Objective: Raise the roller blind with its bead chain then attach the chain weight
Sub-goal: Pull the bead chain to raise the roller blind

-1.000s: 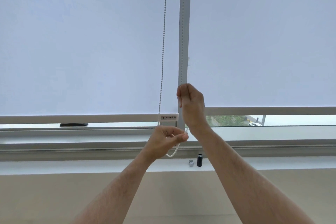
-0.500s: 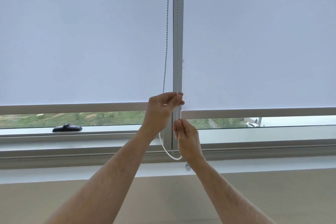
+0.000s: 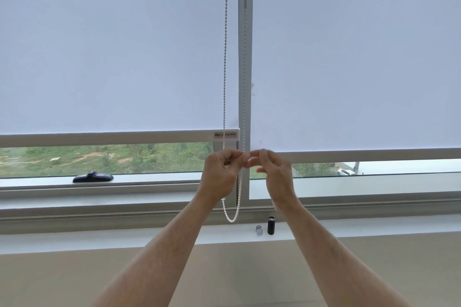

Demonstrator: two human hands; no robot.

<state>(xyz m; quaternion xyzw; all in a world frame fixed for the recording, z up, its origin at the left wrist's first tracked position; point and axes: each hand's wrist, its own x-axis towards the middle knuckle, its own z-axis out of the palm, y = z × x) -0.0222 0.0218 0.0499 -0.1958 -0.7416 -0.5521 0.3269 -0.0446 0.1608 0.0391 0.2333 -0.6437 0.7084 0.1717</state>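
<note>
White bead chain [image 3: 225, 57] pinched between both hands [image 3: 222, 172].

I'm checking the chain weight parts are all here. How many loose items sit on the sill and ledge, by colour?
Black: 2, a cylinder and a flat gadget
Silver: 1, a small metal fitting
Total: 3

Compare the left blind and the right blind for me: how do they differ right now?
The left roller blind has its bottom bar higher than that of the right roller blind, so it bares a taller strip of window. The left blind's bar carries a small label at its right end; none shows on the right blind's. The bead chain hangs in front of the left blind's right edge; no chain crosses the right blind. Both are plain, pale and mostly lowered.
</note>
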